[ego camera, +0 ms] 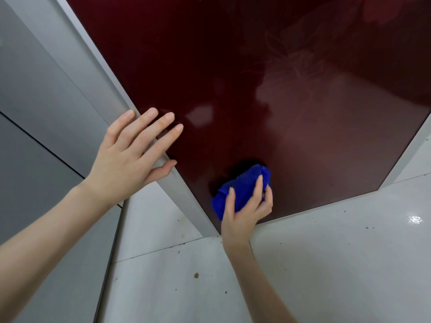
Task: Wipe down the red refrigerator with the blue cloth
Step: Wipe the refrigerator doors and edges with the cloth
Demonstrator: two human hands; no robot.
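The red refrigerator [233,78] fills the upper middle of the head view, its glossy dark red door front reaching down to the floor. My right hand [245,210] presses a bunched blue cloth [242,187] against the door near its lower left corner. My left hand [130,157] lies flat with fingers spread across the door's left edge and its grey side trim [109,73], holding nothing.
A grey cabinet or wall panel [35,101] stands to the left of the refrigerator. Below lies a light grey tiled floor [326,264] with small dark specks and a brown spot [196,275]. Grey trim [412,145] edges the door's right side.
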